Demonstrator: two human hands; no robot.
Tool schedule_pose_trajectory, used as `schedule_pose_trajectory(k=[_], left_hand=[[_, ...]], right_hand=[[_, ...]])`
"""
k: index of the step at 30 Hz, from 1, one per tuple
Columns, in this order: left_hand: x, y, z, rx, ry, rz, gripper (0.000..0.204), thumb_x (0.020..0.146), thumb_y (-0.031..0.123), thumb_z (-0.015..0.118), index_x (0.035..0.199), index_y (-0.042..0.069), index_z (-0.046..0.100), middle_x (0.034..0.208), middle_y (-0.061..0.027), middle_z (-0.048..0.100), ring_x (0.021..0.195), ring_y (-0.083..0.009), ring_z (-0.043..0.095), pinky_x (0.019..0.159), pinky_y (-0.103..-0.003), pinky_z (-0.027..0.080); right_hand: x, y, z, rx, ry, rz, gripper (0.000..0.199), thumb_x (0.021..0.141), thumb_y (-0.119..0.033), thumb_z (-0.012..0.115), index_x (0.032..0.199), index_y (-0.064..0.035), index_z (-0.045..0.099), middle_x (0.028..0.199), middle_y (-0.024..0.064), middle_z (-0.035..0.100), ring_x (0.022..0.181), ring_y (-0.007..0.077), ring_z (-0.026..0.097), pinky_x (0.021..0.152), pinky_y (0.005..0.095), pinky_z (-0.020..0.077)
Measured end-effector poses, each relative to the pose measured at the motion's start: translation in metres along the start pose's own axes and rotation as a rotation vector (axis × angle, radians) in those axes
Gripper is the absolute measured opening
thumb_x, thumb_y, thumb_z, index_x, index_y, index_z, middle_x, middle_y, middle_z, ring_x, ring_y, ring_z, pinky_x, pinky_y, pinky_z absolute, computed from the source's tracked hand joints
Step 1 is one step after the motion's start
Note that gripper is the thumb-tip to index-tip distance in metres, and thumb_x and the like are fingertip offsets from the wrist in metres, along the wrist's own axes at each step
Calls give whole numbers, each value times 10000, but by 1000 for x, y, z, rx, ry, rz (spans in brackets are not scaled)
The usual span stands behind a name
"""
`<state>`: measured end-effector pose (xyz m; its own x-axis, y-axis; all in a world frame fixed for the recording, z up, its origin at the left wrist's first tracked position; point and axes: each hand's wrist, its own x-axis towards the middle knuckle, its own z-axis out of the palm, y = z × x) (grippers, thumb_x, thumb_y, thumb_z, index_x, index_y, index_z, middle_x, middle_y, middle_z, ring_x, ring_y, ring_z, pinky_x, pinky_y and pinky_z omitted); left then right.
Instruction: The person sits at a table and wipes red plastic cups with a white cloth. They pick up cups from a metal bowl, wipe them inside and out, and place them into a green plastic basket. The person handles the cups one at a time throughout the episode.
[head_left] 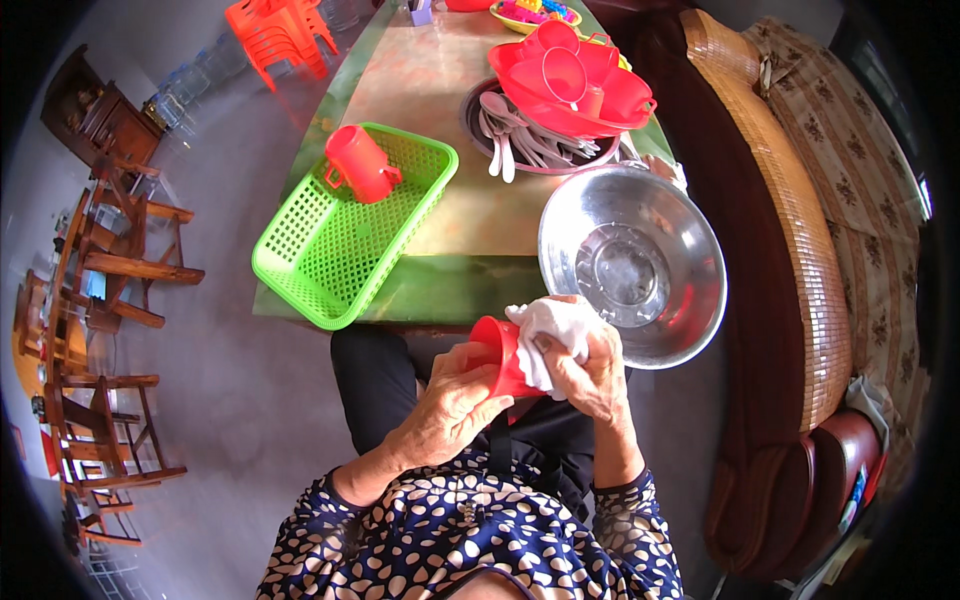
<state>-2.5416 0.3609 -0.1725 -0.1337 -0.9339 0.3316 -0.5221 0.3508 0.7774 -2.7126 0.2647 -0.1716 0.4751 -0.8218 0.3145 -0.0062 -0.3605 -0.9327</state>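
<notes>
Centrally, a red cup (497, 352) is held over the lap: left hand (450, 405) closed around its wall, right hand (590, 375) closed on a white cloth (550, 335) pressed to the rim. Cup judged light, stiff plastic, possibly slippery if wet; best gripped round the body. Just beyond, a steel bowl (632, 265) is set at the table (460, 270) edge. Left of it, a green basket (350, 235) with another red mug (358, 163); farther off, spoons (515, 130) and red cups in a tray (575, 80)
</notes>
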Motion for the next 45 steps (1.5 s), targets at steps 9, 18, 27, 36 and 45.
schedule_pose_trajectory(k=[9,18,27,36,45], left_hand=[[-8,-14,4,-356,-114,-19,275,921,91,535,1190,38,552,1288,-128,490,1253,-296,418,1026,-363,349],[-9,-12,5,-45,-220,189,304,819,9,624,1121,14,588,1127,-141,576,1141,-374,475,990,-431,386],[-5,-18,5,-370,-11,11,227,917,102,541,1114,-11,557,1122,-144,543,1062,-302,503,923,-360,411],[-4,-18,-1,-241,-42,179,303,869,41,587,1166,-6,547,1198,-152,529,1138,-349,439,959,-393,375],[-4,-16,-1,-726,-77,-266,426,893,143,613,1270,-3,479,1094,-55,610,1020,-132,556,920,-288,426]], right_hand=[[-9,-10,15,-324,-67,-485,428,627,-170,614,1038,-49,617,1062,117,592,1007,328,551,879,457,417],[15,-4,0,-3,-234,43,186,804,-76,567,976,-40,630,870,125,594,741,246,588,660,336,465],[-3,-7,18,-348,-45,-477,445,605,-95,679,1041,-25,624,1085,130,579,1008,343,542,865,459,438],[-17,1,24,470,225,153,208,861,-39,562,1056,17,606,1083,94,581,962,171,564,841,305,459],[-10,15,9,-168,136,-293,344,699,-21,657,1038,-1,602,1075,175,584,953,301,587,812,367,477]])
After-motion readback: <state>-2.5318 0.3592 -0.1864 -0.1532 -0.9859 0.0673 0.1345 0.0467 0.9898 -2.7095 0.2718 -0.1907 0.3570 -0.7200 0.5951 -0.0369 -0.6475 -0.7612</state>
